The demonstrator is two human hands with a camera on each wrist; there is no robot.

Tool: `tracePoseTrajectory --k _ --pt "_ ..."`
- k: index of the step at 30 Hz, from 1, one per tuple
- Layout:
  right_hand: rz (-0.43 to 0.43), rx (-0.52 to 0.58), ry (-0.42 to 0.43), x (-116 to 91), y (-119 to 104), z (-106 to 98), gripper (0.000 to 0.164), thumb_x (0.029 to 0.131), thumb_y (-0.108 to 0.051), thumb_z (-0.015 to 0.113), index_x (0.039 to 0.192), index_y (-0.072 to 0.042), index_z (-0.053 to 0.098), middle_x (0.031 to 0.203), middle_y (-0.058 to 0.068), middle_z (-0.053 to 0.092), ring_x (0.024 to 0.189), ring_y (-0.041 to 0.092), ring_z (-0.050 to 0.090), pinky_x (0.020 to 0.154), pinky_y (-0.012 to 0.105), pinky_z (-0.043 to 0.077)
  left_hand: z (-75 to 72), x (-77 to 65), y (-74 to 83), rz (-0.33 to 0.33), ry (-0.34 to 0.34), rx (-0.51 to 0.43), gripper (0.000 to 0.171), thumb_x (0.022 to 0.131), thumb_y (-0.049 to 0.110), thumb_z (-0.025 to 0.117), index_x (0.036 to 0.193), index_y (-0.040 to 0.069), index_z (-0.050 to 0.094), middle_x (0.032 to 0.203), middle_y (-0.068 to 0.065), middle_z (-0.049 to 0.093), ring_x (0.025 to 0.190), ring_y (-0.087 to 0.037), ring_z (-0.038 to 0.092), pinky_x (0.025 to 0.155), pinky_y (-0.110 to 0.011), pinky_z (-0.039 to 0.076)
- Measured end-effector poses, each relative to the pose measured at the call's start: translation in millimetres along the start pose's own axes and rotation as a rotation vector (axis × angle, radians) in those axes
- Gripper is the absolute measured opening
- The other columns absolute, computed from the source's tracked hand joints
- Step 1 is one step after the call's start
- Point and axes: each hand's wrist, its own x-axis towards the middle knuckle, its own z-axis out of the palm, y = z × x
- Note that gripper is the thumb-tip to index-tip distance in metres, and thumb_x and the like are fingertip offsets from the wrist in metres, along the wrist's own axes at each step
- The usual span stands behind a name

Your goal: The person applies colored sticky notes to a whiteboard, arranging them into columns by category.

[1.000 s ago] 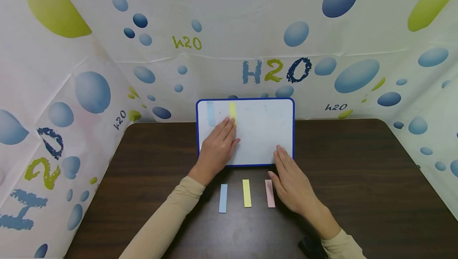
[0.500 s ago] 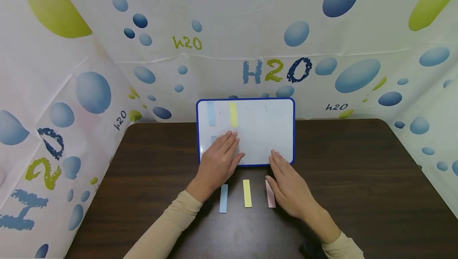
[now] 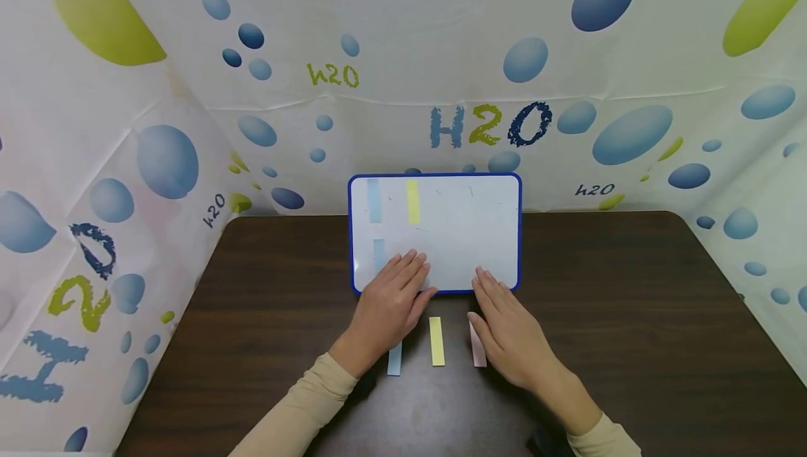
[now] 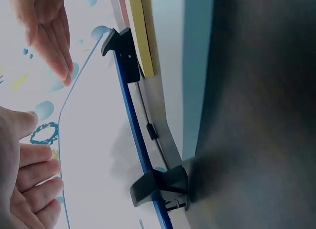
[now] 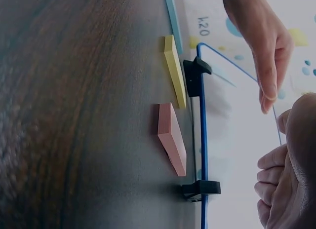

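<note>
Left hand (image 3: 391, 303): over the lower left part of the blue-framed whiteboard (image 3: 466, 240), fingers extended and lying close together, thumb out to the side; nothing in its grip. Right hand (image 3: 513, 334): at the lower right corner of the board, fingers likewise straight and together, thumb apart, holding nothing. Whether either set of fingertips actually presses on the board is hard to judge from these angles.

On the board: upper blue strip (image 3: 375, 201) near the top left corner; lower blue strip (image 3: 379, 252) beneath it, its bottom end running behind the left hand; yellow strip (image 3: 413, 202) to the right of the upper blue one, roughly level with it. Small dark marks dot the white surface.

On the dark wood-grain table (image 3: 630, 317), in front of the board, three narrow sticky-note pads in a row: blue pad (image 3: 394, 360), partly covered by the left hand; yellow pad (image 3: 438, 342), fully visible between the hands; pink pad (image 3: 478, 352), partly behind the right thumb. Two black clips (image 5: 196, 77) hold the board's lower edge. Backdrop (image 3: 403, 15): white cloth, printed blue and green drops, "H2O" lettering.
</note>
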Motion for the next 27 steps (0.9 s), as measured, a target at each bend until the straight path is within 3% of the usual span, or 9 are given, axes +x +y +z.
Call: tracePoseTrajectory --k 6,12,16,23,27 --pt "0.002 0.031 -0.028 -1.4 -1.8 0.3 0.058 0.106 -0.031 0.050 0.155 -0.001 0.040 0.167 0.010 0.031 0.155 0.026 0.032 0.128 0.043 0.027 1.0 -3.8 3.9 0.035 0.006 -0.050 0.041 0.097 0.031 0.070 0.128 0.003 0.071 0.133 -0.012 0.070 0.129 -0.026 0.064 0.113 -0.040 0.049" --pt "-0.048 0.048 0.009 -3.6 -2.3 1.8 0.053 0.106 -0.027 0.052 0.151 0.000 0.046 0.163 0.012 0.039 0.152 0.026 0.038 0.121 0.050 0.036 0.4 -10.0 5.2 0.073 -0.032 -0.105 0.042 0.095 0.032 0.073 0.126 0.003 0.072 0.131 -0.011 0.071 0.127 -0.025 0.066 0.112 -0.039 0.050" --pt "-0.044 0.071 -0.027 -5.9 -2.6 1.2 0.050 0.107 -0.029 0.050 0.150 -0.003 0.050 0.161 0.007 0.043 0.151 0.022 0.040 0.123 0.046 0.036 0.0 -13.4 6.2 0.100 -0.104 -0.151 0.045 0.093 0.034 0.076 0.125 0.003 0.072 0.130 -0.011 0.071 0.127 -0.024 0.065 0.111 -0.037 0.051" --pt "-0.021 0.159 -0.169 -7.8 -7.1 -1.2 0.047 0.109 -0.034 0.046 0.147 -0.008 0.055 0.160 0.001 0.046 0.150 0.020 0.042 0.122 0.046 0.038 -0.4 -21.0 5.9 0.131 -0.333 -0.169 0.051 0.094 0.046 0.071 0.126 0.007 0.072 0.135 -0.008 0.069 0.131 -0.022 0.062 0.113 -0.036 0.049" --pt "0.004 0.174 -0.261 -8.8 -11.3 -3.8 0.047 0.109 -0.035 0.045 0.147 -0.009 0.055 0.159 0.000 0.047 0.150 0.021 0.041 0.123 0.045 0.036 -2.2 -22.7 7.3 0.161 -0.393 -0.160 0.052 0.094 0.050 0.069 0.123 0.007 0.074 0.132 -0.007 0.071 0.129 -0.023 0.064 0.112 -0.036 0.050"
